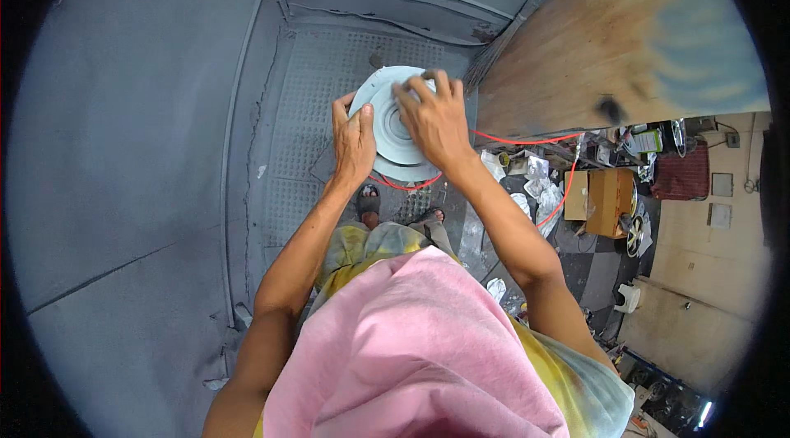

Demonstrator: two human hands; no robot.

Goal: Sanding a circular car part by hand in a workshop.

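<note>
A pale grey-white round disc (pixel 397 160) with stepped concentric rings is held up in front of me, over the floor. My left hand (pixel 355 137) grips its left rim, thumb on the face and fingers round the edge. Across the disc's upper right part lies my right hand (pixel 436 113), its fingers bent down toward the surface. Motion blurs those fingertips, and whatever they may hold is hidden. I cannot tell what the disc belongs to.
Grey metal walls (pixel 148 125) stand at left and ahead. A paint-stained wooden panel (pixel 592 43) rises at right. A red hose (pixel 527 142) runs behind the disc to the right. Beyond are a cardboard box (pixel 611 203), crumpled sheets (pixel 543 191) and clutter. My feet are on the dimpled floor (pixel 288 183).
</note>
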